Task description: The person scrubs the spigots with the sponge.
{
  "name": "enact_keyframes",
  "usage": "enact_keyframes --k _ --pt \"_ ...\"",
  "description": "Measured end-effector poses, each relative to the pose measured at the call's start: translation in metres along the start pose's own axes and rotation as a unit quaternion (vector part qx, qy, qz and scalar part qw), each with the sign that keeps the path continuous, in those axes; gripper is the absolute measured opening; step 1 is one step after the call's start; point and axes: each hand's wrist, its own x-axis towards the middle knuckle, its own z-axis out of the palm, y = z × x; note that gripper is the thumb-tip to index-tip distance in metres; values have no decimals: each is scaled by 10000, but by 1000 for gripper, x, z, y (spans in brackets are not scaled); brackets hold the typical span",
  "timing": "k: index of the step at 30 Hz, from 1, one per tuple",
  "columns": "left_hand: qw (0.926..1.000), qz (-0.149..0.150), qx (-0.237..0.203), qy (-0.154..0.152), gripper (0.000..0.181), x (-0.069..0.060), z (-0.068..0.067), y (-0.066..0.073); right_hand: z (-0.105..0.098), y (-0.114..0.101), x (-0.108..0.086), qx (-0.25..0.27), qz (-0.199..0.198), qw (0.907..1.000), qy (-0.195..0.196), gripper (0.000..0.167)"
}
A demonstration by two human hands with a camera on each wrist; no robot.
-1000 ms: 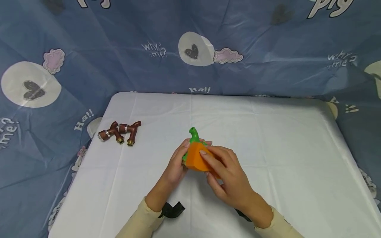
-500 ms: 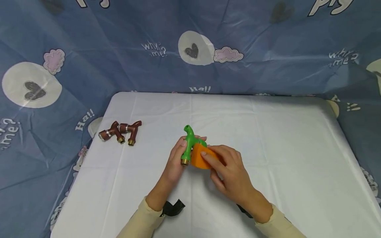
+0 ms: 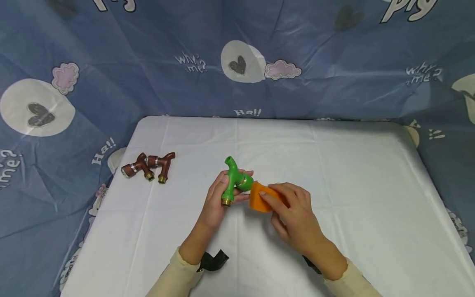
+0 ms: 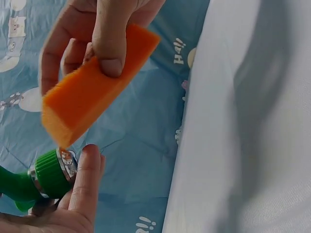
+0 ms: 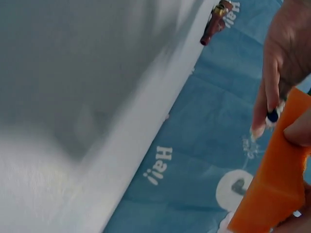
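Observation:
A green tap (image 3: 232,178) with a brass threaded end lies in my left hand (image 3: 213,204), thumb over its body. Its round knob points right, and in the left wrist view the knob (image 4: 51,174) has a silvery end cap. My right hand (image 3: 298,220) pinches an orange sponge block (image 3: 259,199) between thumb and fingers, just right of the knob. In the left wrist view the sponge (image 4: 92,99) has one corner close to the knob's cap; I cannot tell whether they touch. The right wrist view shows the sponge (image 5: 277,179) large, with the tap mostly hidden.
Two brown taps (image 3: 140,166) with brass ends lie side by side at the left of the white-covered table (image 3: 356,173). A blue printed cloth (image 3: 156,82) hangs behind and around the table. A black strap (image 3: 214,260) hangs by the left wrist.
The sponge has moved right, off the front of the tap to beside its knob, uncovering the tap. My left hand has shifted slightly left with the tap. The brown taps stay put.

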Motion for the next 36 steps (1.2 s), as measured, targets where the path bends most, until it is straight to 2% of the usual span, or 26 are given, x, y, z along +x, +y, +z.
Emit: enact_keyframes --k 3,7,10,14,21,28,36 --pt "9997 91 23 -238 50 -1 -1 -1 -4 5 2 102 129 9998 146 50" --pt "9986 62 -48 -518 47 -1 -1 -1 -9 7 10 482 60 9972 572 51" --pt "9985 -89 -100 -538 46 -1 -1 0 -12 5 19 781 -64 9936 813 46" --pt "9983 -187 5 -547 44 -3 0 -2 -13 -2 28 999 -177 9905 927 43" --pt "9966 -131 64 -814 44 -4 0 -5 -7 -9 33 1162 -288 9883 941 43" --pt "9926 -173 -216 -1186 43 -5 0 -7 -2 -6 27 1089 -134 9896 933 41" --pt "9928 -56 -187 -1179 42 -3 -2 -8 2 -2 19 1054 40 9903 900 42"
